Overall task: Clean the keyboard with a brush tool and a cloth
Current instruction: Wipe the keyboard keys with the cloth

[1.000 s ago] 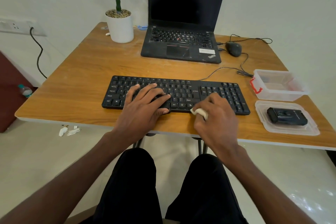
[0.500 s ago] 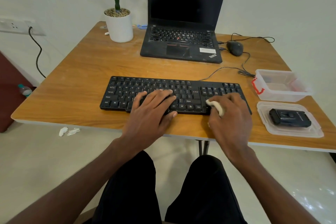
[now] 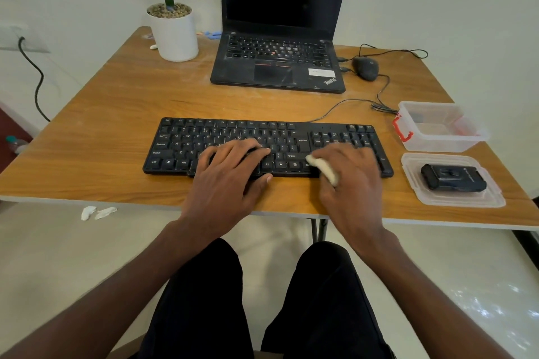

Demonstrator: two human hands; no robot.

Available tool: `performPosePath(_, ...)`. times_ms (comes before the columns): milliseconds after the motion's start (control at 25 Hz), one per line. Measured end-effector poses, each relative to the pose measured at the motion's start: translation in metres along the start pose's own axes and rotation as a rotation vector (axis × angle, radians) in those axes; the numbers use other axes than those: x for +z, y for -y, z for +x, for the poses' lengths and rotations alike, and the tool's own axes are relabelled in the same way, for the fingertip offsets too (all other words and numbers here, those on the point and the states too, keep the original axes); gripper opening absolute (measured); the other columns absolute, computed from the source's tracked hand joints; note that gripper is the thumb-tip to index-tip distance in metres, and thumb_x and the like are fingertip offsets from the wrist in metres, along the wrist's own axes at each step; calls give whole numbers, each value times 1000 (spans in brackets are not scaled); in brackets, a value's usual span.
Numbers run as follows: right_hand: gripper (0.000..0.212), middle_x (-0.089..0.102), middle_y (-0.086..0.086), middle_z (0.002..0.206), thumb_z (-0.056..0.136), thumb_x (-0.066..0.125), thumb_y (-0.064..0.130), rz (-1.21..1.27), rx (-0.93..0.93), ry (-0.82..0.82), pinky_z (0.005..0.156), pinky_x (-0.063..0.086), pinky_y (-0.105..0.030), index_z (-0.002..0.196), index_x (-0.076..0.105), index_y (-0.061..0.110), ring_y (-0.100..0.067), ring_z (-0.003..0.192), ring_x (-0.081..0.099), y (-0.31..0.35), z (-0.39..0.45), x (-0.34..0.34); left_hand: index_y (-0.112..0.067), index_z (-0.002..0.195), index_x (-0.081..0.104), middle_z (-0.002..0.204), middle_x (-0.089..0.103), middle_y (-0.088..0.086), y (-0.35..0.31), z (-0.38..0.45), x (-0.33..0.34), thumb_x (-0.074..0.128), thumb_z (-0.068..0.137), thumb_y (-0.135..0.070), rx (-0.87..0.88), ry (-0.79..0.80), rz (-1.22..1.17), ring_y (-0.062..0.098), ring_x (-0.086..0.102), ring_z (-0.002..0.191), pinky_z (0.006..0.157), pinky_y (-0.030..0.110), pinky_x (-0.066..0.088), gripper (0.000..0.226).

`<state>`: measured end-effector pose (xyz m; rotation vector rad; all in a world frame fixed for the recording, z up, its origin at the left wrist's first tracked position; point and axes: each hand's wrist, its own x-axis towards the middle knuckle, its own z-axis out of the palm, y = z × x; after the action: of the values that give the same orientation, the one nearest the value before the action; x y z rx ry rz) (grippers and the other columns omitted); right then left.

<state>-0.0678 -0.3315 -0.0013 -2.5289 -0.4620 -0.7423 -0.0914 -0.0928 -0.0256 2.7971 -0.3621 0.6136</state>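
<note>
A black wired keyboard lies flat near the front of the wooden table. My left hand rests on its middle keys with the fingers spread and fairly straight. My right hand is over the keyboard's right part, near the arrow keys and number pad, and holds a small whitish cloth whose end sticks out to the left of the hand. The rest of the cloth is hidden under the hand. I cannot see a brush tool for certain.
An open black laptop stands behind the keyboard, a white plant pot at back left, a wired mouse at back right. To the right lie a clear plastic box and its lid with a black device.
My right hand with the cloth has moved rightward along the keyboard's front row, from near the middle to its right part. My left hand has stayed on the middle keys.
</note>
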Motion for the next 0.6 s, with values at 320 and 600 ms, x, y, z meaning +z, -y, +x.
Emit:
performPosePath(320,30,67,4,115,84,67,8,17,-49,-47,79,44,-33,112,74,17,-22,96,55,2,-4,0,-30,147,52,149,49,-9,-1,0,0,44,105,-52,-27,7,0,17,44,140,116,45,29,48)
performPosePath(600,23,64,-1,100,86,66,21,49,41,-124,69,47,-32,106,76,16,-18,89,56,15,-16,10,-29,146,53,148,49,-8,-2,1,-1,46,105,-50,-29,13,-2,17,45,138,115,45,30,47)
